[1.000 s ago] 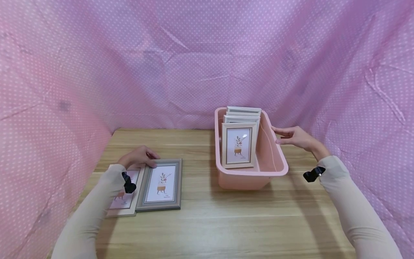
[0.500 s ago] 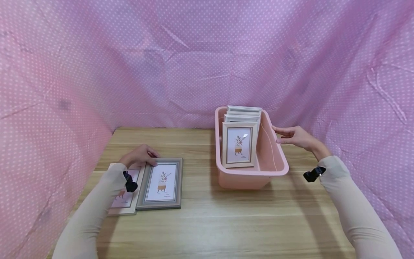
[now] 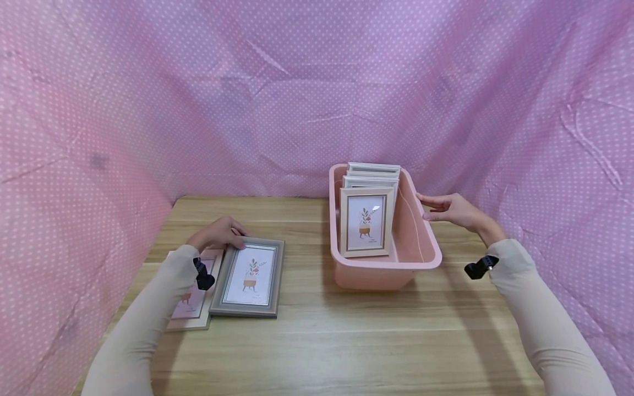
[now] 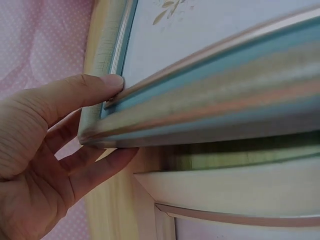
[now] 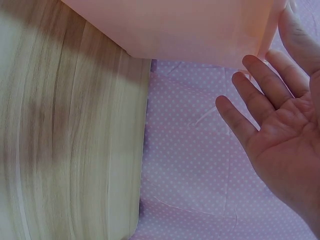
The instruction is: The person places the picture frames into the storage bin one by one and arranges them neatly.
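My left hand (image 3: pixel 220 234) pinches the upper left corner of a grey picture frame (image 3: pixel 281 275). In the left wrist view the thumb lies on the face of the frame (image 4: pixel 210 95) and the fingers are underneath, its near edge raised above a cream picture frame (image 4: pixel 240 187). That cream frame lies flat on the table, partly hidden by my left sleeve. With fairly straight fingers, my right hand (image 3: pixel 458 212) touches the right rim of a pink plastic bin (image 3: pixel 383 265). In the right wrist view the hand (image 5: pixel 285 120) has several fingers spread beside the bin wall.
Several picture frames stand on edge in the bin, a cream one (image 3: pixel 366 252) in front and white ones (image 3: pixel 372 180) behind. Bin and frames are on a wooden table (image 3: pixel 317 341). Pink dotted cloth (image 3: pixel 317 99) hangs around the back and sides.
My left hand has moved slightly to the right, and the grey frame has shifted and tilted up at its far end. The right hand and the bin have stayed put.
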A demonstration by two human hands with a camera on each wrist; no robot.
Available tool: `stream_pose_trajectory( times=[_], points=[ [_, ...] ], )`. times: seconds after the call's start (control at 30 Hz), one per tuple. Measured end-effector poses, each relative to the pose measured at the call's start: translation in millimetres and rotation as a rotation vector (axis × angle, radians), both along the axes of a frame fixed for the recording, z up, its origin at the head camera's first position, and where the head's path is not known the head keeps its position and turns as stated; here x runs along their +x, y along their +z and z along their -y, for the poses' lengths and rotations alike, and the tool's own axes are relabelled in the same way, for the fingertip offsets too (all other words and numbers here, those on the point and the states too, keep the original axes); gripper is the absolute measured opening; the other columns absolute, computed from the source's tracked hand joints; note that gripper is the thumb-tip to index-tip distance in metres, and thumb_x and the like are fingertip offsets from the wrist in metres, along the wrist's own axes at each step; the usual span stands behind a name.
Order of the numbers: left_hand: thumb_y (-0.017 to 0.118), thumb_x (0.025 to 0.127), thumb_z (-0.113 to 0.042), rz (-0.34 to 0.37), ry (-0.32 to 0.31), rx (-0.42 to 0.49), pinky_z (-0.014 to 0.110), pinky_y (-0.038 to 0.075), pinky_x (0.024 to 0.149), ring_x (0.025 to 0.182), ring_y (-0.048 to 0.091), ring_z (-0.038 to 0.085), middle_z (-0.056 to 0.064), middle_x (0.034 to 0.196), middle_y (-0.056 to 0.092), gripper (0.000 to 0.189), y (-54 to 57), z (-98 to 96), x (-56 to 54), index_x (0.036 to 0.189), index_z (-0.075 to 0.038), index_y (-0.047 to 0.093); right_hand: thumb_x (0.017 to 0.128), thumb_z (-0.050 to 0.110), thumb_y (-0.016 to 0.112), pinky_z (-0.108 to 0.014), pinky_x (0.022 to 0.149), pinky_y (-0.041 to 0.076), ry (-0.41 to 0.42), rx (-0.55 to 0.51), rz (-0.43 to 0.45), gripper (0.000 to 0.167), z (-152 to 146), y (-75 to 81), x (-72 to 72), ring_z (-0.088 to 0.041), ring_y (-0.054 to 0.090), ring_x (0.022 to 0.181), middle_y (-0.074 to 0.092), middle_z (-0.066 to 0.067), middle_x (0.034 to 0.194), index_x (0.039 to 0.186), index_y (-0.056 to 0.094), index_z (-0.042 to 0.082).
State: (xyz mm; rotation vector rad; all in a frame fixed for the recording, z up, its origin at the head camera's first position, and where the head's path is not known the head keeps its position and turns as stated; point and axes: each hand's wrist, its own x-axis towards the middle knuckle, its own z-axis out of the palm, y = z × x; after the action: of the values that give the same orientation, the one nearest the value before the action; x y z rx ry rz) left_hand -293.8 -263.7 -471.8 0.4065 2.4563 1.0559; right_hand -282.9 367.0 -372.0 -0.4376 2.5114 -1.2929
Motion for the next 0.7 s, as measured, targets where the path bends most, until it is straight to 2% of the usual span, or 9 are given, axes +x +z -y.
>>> stream_pose_trajectory(
  times=[0.2, 0.4, 0.53, 0.7],
  points=[
    [0.079, 0.083, -0.004, 0.049, 0.009, 0.011, 0.025, 0.056, 0.06, 0.072, 0.066, 0.014, 0.016, 0.101, 0.078, 0.032, 1.2, -4.4, -1.5, 0.114, 0.003, 0.075, 0.094, 0.015, 0.074, -0.009, 0.092, 0.052, -0.008, 0.013, 0.003, 0.065, -2, -2.6, 0.9, 0.016, 0.051, 0.118, 0.041, -0.017, 0.152, 0.15, 0.045, 0.001],
    [0.079, 0.087, -0.009, 0.088, 0.005, 0.026, 0.029, 0.061, 0.066, 0.077, 0.069, 0.015, 0.016, 0.106, 0.077, 0.037, 4.1, -4.2, -1.2, 0.121, 0.002, 0.072, 0.094, 0.014, 0.074, -0.008, 0.093, 0.051, -0.001, 0.018, -0.012, 0.064, -2, -3.3, 0.7, 0.014, 0.05, 0.122, 0.042, -0.017, 0.152, 0.15, 0.045, 0.002],
    [0.079, 0.087, -0.011, 0.111, 0.005, 0.053, 0.034, 0.063, 0.067, 0.079, 0.07, 0.017, 0.017, 0.107, 0.077, 0.04, 9.9, -2.6, -1.5, 0.125, 0.001, 0.07, 0.095, 0.016, 0.073, -0.008, 0.093, 0.05, 0.001, 0.034, -0.024, 0.063, -1, -1.7, -0.6, 0.005, 0.049, 0.13, 0.043, -0.016, 0.153, 0.15, 0.046, 0.004],
    [0.079, 0.087, -0.015, 0.118, -0.012, 0.044, 0.036, 0.063, 0.072, 0.084, 0.071, 0.018, 0.017, 0.112, 0.076, 0.043, 19.0, 0.1, -3.8, 0.127, -0.001, 0.07, 0.095, 0.016, 0.073, -0.007, 0.093, 0.05, 0.001, 0.052, -0.025, 0.063, -2, -1.2, -2.3, -0.009, 0.047, 0.137, 0.043, -0.016, 0.153, 0.151, 0.045, 0.005]
  ],
)
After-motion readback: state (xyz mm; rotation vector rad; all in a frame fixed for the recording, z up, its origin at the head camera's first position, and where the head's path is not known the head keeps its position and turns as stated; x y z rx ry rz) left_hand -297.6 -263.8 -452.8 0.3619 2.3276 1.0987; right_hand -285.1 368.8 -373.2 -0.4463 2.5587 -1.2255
